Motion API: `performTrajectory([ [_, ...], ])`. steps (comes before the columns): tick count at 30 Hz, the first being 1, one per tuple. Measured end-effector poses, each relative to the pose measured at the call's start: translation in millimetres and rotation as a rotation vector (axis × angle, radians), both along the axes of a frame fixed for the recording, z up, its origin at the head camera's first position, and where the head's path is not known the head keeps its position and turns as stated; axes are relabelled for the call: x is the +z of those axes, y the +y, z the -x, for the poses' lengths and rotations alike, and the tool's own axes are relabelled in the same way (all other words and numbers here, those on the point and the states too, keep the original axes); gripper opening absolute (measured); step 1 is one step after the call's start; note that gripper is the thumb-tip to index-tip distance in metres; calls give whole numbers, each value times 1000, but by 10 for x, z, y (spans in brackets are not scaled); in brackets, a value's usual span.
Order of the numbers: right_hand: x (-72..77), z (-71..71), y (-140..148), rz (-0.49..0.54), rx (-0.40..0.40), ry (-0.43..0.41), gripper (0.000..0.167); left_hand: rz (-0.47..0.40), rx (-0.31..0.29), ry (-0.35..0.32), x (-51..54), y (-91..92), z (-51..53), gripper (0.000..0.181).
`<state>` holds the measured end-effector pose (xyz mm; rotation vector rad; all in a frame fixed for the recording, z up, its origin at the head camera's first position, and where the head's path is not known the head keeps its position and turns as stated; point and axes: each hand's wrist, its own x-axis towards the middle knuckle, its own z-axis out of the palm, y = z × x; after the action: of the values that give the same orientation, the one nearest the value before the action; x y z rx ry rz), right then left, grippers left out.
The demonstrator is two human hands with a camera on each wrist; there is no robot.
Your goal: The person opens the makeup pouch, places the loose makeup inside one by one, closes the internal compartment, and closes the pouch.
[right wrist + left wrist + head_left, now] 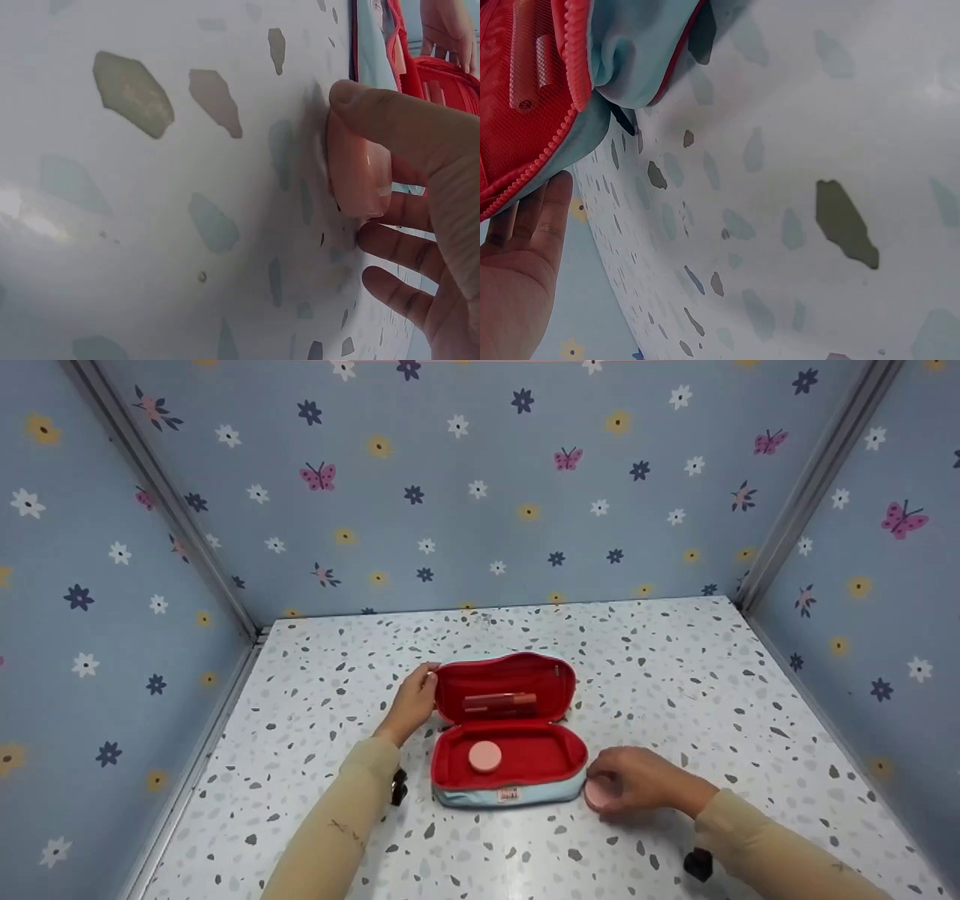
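Note:
An unzipped light blue pouch (555, 793) with a red lining lies on the speckled table, its lid folded back. My left hand (411, 706) holds the lid's left edge; in the left wrist view the fingers (551, 214) are behind that edge. Slim pink tubes (500, 703) sit behind mesh inside the lid. One round pink case (485, 757) lies in the left part of the base. Just right of the pouch, my right hand (637, 781) pinches another round pink case (358, 169) between thumb and fingers, close to the table surface.
Patterned blue panels (465, 510) stand behind and at both sides of the speckled table (337, 660), with metal posts at the corners. A black device shows at each wrist, the right one (698, 865) near the table's front.

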<state>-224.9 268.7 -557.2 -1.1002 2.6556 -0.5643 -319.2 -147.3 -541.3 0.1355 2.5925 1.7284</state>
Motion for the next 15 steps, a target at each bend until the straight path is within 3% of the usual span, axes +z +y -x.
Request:
performTrajectory([
  [15, 264, 109, 15, 55, -25, 73, 35, 4, -7, 0, 6, -15, -2, 40],
])
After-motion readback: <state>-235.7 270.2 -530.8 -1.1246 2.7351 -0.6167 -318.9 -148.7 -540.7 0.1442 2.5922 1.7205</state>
